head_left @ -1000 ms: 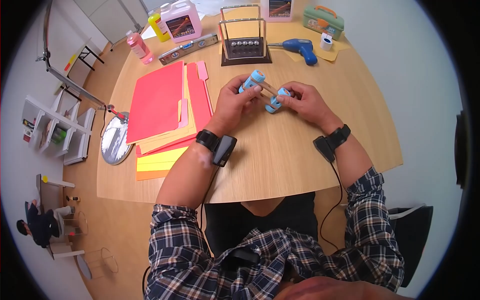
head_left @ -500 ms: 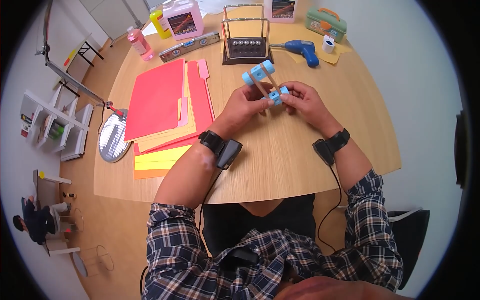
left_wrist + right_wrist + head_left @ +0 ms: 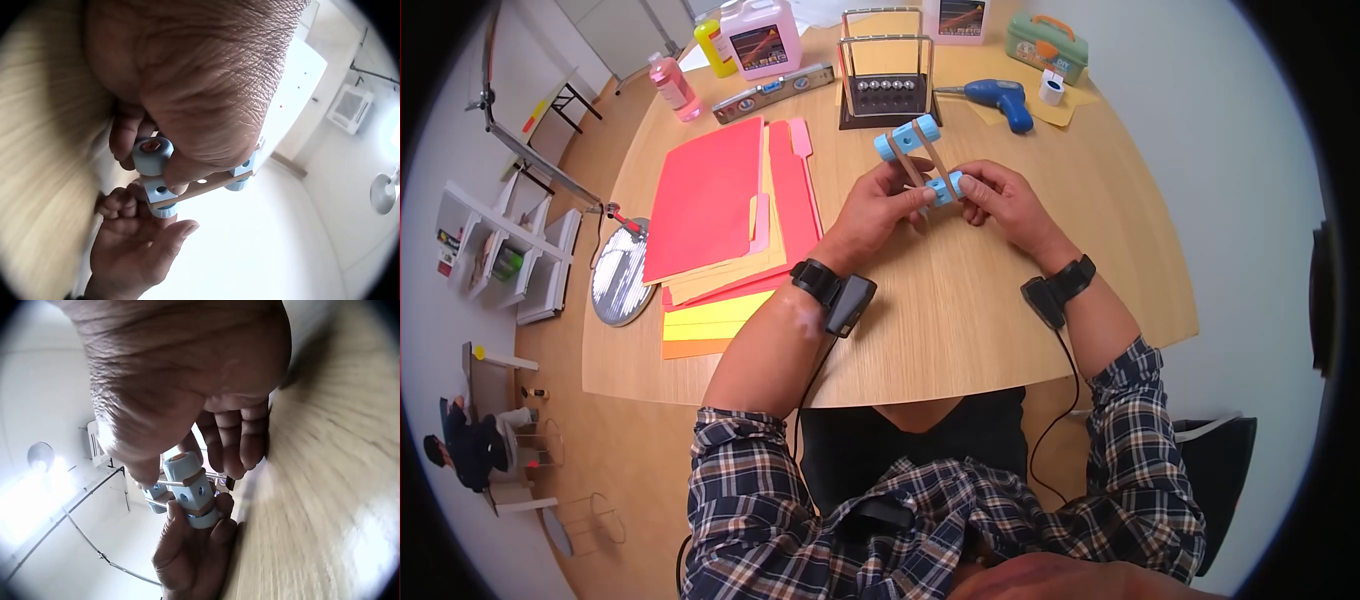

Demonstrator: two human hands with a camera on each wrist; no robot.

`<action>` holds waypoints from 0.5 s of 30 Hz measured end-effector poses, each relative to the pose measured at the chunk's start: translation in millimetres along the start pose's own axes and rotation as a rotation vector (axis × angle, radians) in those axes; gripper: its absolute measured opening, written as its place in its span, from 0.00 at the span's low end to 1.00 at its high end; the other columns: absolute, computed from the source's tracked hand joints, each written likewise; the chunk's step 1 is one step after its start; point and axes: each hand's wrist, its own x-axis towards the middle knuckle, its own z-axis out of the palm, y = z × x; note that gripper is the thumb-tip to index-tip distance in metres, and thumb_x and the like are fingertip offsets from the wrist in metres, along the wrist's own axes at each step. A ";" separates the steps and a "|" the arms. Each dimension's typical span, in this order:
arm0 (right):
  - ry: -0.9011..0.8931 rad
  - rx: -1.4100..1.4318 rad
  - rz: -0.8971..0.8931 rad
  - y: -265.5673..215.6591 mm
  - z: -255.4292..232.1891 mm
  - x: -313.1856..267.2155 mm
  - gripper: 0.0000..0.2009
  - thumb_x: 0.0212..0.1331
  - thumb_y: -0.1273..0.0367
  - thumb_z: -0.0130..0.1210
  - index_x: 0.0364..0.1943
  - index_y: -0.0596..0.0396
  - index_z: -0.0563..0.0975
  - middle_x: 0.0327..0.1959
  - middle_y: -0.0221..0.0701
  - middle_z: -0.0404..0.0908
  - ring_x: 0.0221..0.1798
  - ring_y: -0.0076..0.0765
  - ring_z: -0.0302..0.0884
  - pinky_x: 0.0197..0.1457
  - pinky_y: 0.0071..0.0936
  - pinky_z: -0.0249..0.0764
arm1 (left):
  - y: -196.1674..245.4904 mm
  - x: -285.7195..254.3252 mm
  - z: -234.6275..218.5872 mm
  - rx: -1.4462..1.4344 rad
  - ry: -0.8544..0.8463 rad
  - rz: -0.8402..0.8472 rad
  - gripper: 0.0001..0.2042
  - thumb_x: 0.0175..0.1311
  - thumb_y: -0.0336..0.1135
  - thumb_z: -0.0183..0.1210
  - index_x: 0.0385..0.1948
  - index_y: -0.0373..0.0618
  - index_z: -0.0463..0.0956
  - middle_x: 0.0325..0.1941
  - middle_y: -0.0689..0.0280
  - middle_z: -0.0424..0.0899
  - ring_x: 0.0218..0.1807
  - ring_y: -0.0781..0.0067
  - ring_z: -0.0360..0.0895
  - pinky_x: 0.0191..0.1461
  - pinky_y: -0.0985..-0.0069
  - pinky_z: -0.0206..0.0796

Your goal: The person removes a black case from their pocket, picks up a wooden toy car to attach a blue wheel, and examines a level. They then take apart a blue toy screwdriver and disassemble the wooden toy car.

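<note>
A light blue piece with two thick bars (image 3: 907, 138) joined by two brown strips is held above the table between both hands. The left hand (image 3: 874, 217) pinches the left end of the nearer bar with thumb and fingers. At that bar's right end, the right hand (image 3: 1018, 209) has its thumb and index finger on it. The farther bar points up and away, touched by neither hand. In the right wrist view, the near bar (image 3: 193, 489) shows round holes and an orange-brown centre at its end; the right hand's other fingers (image 3: 240, 440) hang loosely bent.
Red and yellow folders (image 3: 708, 200) lie at the left beside a round lamp head (image 3: 622, 272). Behind the hands stand a ball cradle (image 3: 887, 95), a level (image 3: 774, 93) and pink jugs (image 3: 762, 40). A blue drill (image 3: 1001, 103), tape roll (image 3: 1051, 88) and green toolbox (image 3: 1047, 46) are back right.
The blue piece has turned, its free bar now tilting up and away. The left hand has shifted from that bar to the nearer one; the right hand still holds its end.
</note>
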 end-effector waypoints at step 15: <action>0.168 -0.052 -0.102 5.6 3.9 0.2 0.14 0.74 0.68 0.68 0.58 0.57 0.82 0.44 0.24 0.85 0.39 0.15 0.80 0.40 0.18 0.77 | -8.5 4.3 -5.0 -0.067 0.029 -0.010 0.25 0.78 0.34 0.66 0.70 0.35 0.70 0.56 0.59 0.85 0.56 0.68 0.86 0.49 0.70 0.86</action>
